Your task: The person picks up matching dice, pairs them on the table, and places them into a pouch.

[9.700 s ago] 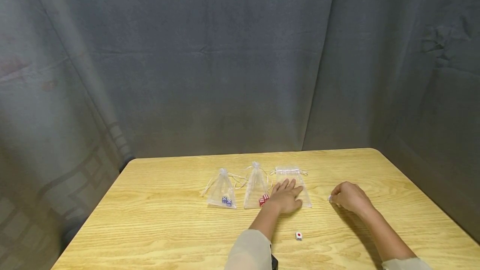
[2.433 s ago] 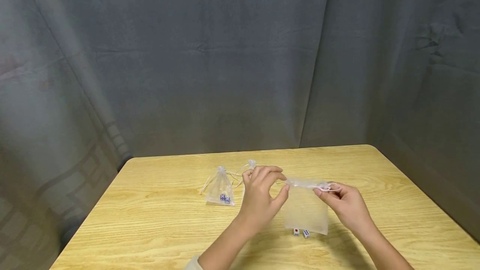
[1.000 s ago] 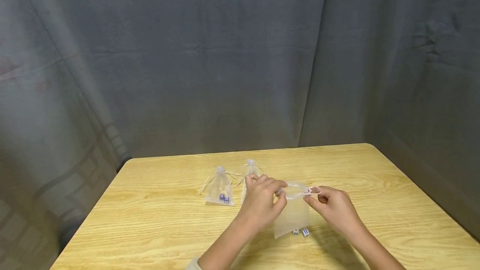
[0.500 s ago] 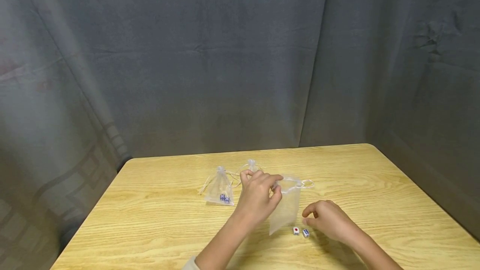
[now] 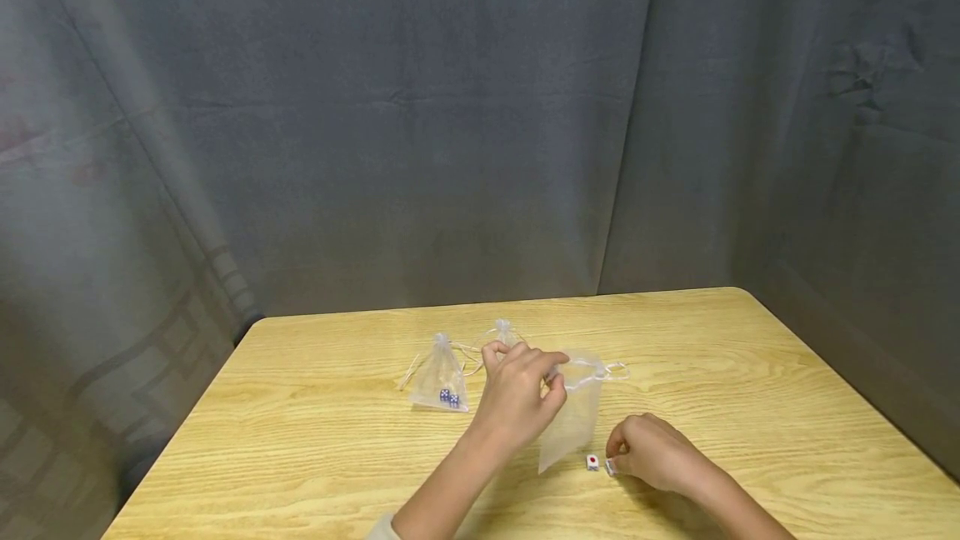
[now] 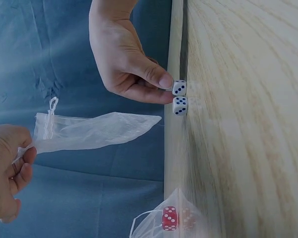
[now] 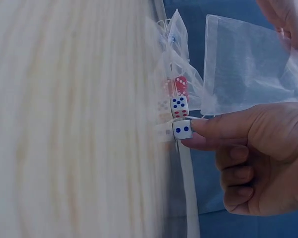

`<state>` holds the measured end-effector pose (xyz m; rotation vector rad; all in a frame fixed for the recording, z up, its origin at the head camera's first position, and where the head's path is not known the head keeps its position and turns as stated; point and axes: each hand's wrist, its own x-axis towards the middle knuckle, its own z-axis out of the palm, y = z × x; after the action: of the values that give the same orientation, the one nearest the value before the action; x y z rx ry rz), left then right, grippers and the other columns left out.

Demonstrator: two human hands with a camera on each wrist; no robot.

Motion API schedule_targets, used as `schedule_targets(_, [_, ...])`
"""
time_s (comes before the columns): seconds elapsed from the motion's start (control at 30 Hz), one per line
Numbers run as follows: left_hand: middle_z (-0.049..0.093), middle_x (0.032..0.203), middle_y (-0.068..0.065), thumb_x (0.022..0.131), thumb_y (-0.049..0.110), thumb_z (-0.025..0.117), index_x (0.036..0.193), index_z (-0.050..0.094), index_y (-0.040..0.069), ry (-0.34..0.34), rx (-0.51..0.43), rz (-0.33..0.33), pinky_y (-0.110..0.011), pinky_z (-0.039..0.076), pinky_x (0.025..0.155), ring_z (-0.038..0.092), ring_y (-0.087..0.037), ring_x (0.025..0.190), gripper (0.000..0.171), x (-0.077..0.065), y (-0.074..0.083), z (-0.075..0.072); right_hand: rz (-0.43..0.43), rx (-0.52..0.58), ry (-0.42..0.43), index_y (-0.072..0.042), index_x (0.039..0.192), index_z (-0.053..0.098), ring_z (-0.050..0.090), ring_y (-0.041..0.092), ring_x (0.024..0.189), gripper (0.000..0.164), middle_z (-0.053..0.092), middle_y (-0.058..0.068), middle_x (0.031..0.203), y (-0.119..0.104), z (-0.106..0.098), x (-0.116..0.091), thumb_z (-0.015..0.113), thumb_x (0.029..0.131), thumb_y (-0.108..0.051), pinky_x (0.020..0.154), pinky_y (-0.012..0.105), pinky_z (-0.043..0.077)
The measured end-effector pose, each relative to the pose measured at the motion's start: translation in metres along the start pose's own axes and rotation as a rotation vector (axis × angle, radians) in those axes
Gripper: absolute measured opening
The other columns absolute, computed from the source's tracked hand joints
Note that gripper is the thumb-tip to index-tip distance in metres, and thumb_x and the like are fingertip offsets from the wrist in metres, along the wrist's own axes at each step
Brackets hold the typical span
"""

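Note:
My left hand [image 5: 517, 398] pinches the rim of a sheer white drawstring pouch [image 5: 573, 419], which hangs with its mouth spread and a cord loop sticking out to the right. Nothing shows inside this pouch. Low over the table, my right hand [image 5: 656, 452] pinches a white die [image 7: 182, 130] between thumb and forefinger; the die is at the tabletop. Just to its left sits a second white die [image 5: 592, 462], red pip up, near the hanging pouch's bottom corner.
On the wooden table [image 5: 300, 440] to the left stands a tied pouch [image 5: 438, 369] with blue dice [image 5: 449, 397]. Another tied pouch [image 5: 503, 330] is mostly behind my left hand; the left wrist view shows a red die [image 6: 170, 218] in it. Grey curtains [image 5: 450, 148] surround the table.
My right hand has let go of the pouch's rim, come down towards me and taken hold of the right-hand white die. The left hand keeps the pouch, now slightly further left.

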<state>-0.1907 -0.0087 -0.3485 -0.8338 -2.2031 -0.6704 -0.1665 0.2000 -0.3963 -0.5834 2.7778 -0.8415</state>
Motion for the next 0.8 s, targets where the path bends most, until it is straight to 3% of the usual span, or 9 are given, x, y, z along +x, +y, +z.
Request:
schedule_targets(0.43, [0.062, 0.067, 0.011, 0.073, 0.006, 0.066, 0.088, 0.072, 0.013, -0.001, -0.001, 0.002, -0.039, 0.027, 0.083, 0.045, -0.004, 0.066, 0.018, -0.002, -0.001, 0.003, -0.038, 0.002, -0.011, -0.013, 0.071, 0.064, 0.048, 0.015, 0.064, 0.01, 0.057, -0.008, 0.071, -0.001, 0.0, -0.003, 0.074, 0.074, -0.011, 0.056, 0.032, 0.043])
schedule_targets(0.63, [0.062, 0.068, 0.011, 0.073, 0.007, 0.066, 0.09, 0.072, 0.014, -0.009, 0.0, -0.001, -0.039, 0.027, 0.083, 0.046, -0.004, 0.066, 0.019, -0.002, -0.001, 0.002, 0.034, -0.087, 0.09, -0.012, 0.076, 0.066, 0.041, 0.007, 0.049, 0.007, 0.05, -0.008, 0.061, -0.007, -0.005, -0.003, 0.073, 0.075, -0.01, 0.053, 0.03, 0.044])
schedule_targets(0.8, [0.061, 0.067, 0.011, 0.073, 0.007, 0.066, 0.09, 0.072, 0.013, -0.007, 0.003, -0.004, -0.039, 0.027, 0.083, 0.045, -0.004, 0.066, 0.019, -0.003, -0.002, 0.002, 0.099, -0.14, 0.22, -0.014, 0.077, 0.067, 0.042, 0.012, 0.06, 0.009, 0.051, -0.006, 0.067, -0.01, -0.011, 0.0, 0.075, 0.073, -0.012, 0.054, 0.029, 0.037])
